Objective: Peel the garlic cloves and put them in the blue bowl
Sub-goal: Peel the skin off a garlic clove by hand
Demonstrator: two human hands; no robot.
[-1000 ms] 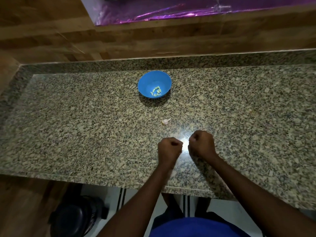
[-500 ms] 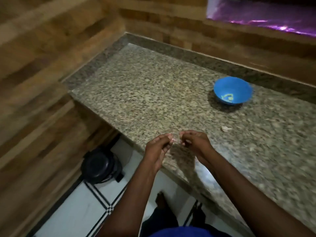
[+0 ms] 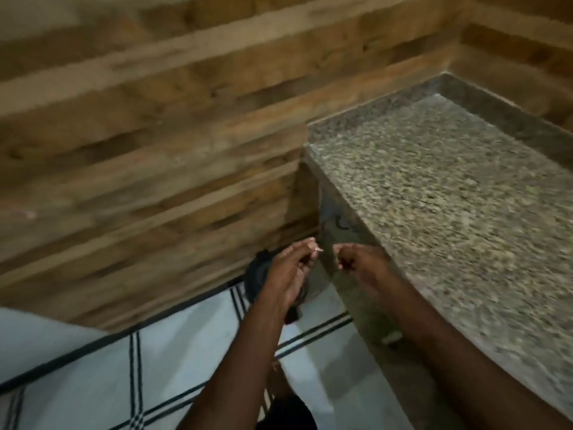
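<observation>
Both my hands hang in the air just off the left end of the granite counter [image 3: 449, 197], above the floor. My left hand [image 3: 288, 274] has its fingers pinched together, with a thin pale scrap that looks like garlic skin at the tips. My right hand [image 3: 359, 262] is curled into a loose fist, and a small pale bit that looks like a garlic clove shows at its fingers. The frame is blurred, so both bits are hard to make out. The blue bowl and the loose clove on the counter are out of view.
A black bin [image 3: 259, 274] stands on the floor right under my left hand, against the wooden plank wall [image 3: 155, 119]. The floor [image 3: 155, 367] is white tile with black lines. A pale scrap [image 3: 391, 336] lies on the floor by the counter's base.
The view has swung far to the left, and the blue bowl has left the frame. Both hands have moved from over the counter to past its left end, above the bin, and have drawn slightly apart.
</observation>
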